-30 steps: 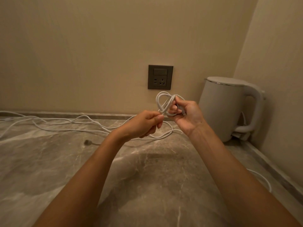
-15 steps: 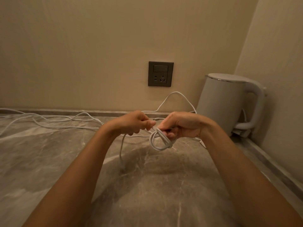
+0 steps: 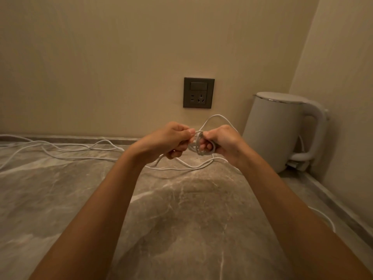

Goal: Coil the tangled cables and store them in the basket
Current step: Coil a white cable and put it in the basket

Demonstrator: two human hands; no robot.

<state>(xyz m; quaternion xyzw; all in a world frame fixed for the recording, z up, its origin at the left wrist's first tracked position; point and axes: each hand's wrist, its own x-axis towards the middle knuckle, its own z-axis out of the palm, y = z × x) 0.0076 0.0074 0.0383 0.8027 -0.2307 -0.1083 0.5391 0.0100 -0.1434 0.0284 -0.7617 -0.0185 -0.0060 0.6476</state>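
Note:
A long white cable (image 3: 80,156) trails in loose tangled strands across the marble counter from the left edge toward the middle. My right hand (image 3: 222,144) grips a small coil of that cable (image 3: 198,150), its loops wound round the curled fingers. My left hand (image 3: 171,142) pinches a strand right beside the coil, thumb against forefinger. One loop of cable (image 3: 218,118) arches up behind my right hand. Both hands are held above the counter, almost touching. No basket is in view.
A white electric kettle (image 3: 282,130) stands in the back right corner, its own cord (image 3: 323,219) running along the right edge. A dark wall socket (image 3: 198,92) sits on the wall above my hands. The marble counter (image 3: 181,219) meets walls behind and right.
My hands rose slightly from half a second ago and closed together. The coil, which hung below my right hand, now sits wrapped round its fingers. The camera moved closer.

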